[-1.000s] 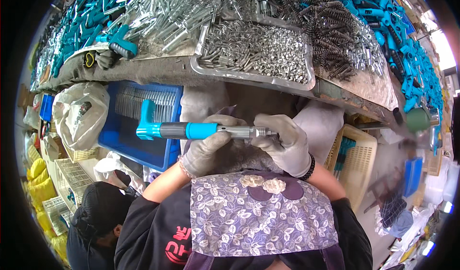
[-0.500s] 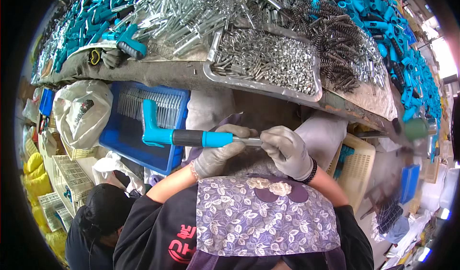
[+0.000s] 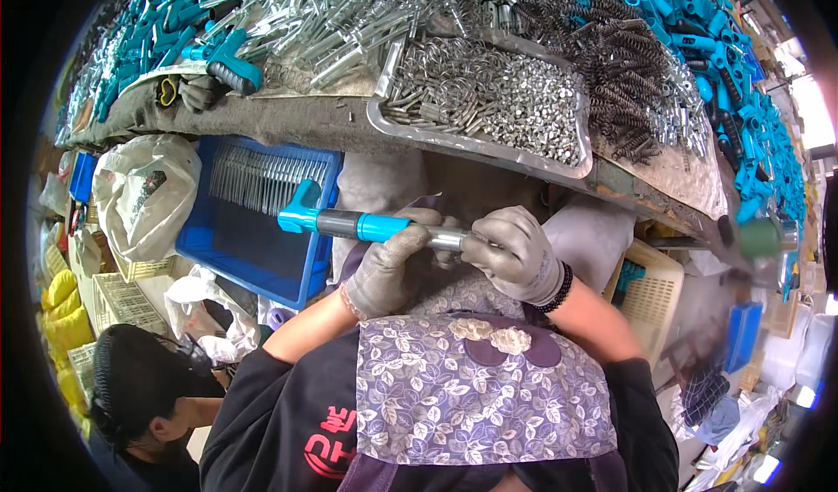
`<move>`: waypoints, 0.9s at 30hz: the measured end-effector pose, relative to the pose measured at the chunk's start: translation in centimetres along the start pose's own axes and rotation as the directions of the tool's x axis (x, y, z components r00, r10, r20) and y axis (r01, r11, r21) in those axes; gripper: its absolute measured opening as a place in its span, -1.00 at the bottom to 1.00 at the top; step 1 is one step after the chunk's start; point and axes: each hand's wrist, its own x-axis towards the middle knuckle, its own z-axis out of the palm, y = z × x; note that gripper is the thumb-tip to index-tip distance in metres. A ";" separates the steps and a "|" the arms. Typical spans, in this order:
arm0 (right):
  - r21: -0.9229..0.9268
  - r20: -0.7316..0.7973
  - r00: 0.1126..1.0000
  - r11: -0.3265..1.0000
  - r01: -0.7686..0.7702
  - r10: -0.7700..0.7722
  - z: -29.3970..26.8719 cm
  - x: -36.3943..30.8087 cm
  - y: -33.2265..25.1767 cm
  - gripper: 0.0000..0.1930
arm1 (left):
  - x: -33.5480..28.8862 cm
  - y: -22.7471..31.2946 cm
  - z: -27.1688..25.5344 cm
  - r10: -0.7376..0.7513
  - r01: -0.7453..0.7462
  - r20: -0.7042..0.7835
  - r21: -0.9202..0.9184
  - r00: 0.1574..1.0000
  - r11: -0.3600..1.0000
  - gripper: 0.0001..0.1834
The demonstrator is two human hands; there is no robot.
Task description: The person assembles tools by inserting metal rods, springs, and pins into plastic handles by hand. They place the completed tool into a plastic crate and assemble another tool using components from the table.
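Observation:
A teal-and-black tool body (image 3: pixel 340 224) with an angled grip at its left end lies nearly level in front of my apron. My left hand (image 3: pixel 388 269), in a grey-white glove, is closed around its teal right part. A silvery metal tube (image 3: pixel 447 238) sticks out of that end toward the right. My right hand (image 3: pixel 513 252), gloved too, has its fingers wrapped round the tube's far end, which they hide. The grip reaches over the rim of a blue crate (image 3: pixel 305 287) with a row of metal rods inside.
On the bench ahead stands a metal tray (image 3: pixel 384 125) of small metal parts, with dark springs (image 3: pixel 615 64) to its right. Metal tubes (image 3: pixel 323 29) and teal parts (image 3: pixel 148 42) are heaped around. A co-worker (image 3: pixel 144 387) is at lower left, and a cream crate (image 3: pixel 659 295) at right.
The tool has shifted slightly right and turned, its grip now tilted away. My right hand has closed over the tube's end. The co-worker has moved lower and left.

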 end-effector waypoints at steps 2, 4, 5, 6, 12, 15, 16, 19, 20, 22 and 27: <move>0.212 0.046 0.913 0.889 -0.405 0.405 0.2 -0.4 -2.5 -0.79 | -0.7 -0.4 0.6 0.022 -0.022 -0.118 -0.005 0.993 1.000 -0.68; 0.528 0.401 0.439 0.188 -0.828 0.804 0.0 -0.7 -4.0 -0.74 | -1.1 -0.7 0.6 0.039 -0.042 -0.229 -0.009 0.973 0.999 -0.70; 0.528 0.401 0.436 0.187 -0.829 0.806 -0.1 -0.7 -4.0 -0.74 | -1.3 -0.8 0.2 0.040 -0.034 -0.209 0.029 0.977 0.999 -0.71; 0.556 0.330 0.493 0.256 -0.790 0.805 -0.1 -0.8 -3.9 -0.73 | -1.5 -0.9 -0.1 0.039 -0.027 -0.187 0.067 0.982 0.997 -0.69; 0.232 0.028 0.855 0.829 -0.509 0.518 -0.7 -0.7 -3.3 -0.72 | -1.6 -1.1 -0.7 0.079 -0.054 -0.183 0.133 0.980 0.990 -0.71; 0.619 0.483 0.371 -0.010 -0.786 0.793 -1.0 0.2 -4.7 -0.79 | -1.2 0.0 0.4 0.017 -0.018 -0.131 -0.005 0.991 1.000 -0.70; 0.618 0.456 0.422 0.063 -0.784 0.783 -0.9 0.0 -4.5 -0.84 | -1.2 -0.1 0.1 0.022 -0.017 -0.125 0.037 0.992 0.999 -0.69; 0.634 0.628 0.228 -0.320 -0.704 0.744 -1.4 0.1 -4.1 -0.87 | -1.6 -0.1 0.9 0.070 -0.036 -0.185 0.180 0.980 0.983 -0.66; 0.631 0.532 0.286 -0.148 -0.761 0.797 -0.7 0.1 -4.1 -0.91 | -1.6 -0.2 0.9 0.070 -0.037 -0.186 0.180 0.980 0.983 -0.66; 0.499 0.202 0.700 0.543 -0.675 0.685 0.3 -0.4 -2.6 -0.84 | -1.6 -0.2 0.8 0.049 -0.038 -0.235 0.053 0.971 0.998 -0.65; 0.028 0.112 0.987 0.993 -0.116 0.112 -0.8 0.4 -1.0 -0.56 | -1.3 0.2 -0.1 0.062 -0.053 -0.135 0.067 0.989 0.996 -0.62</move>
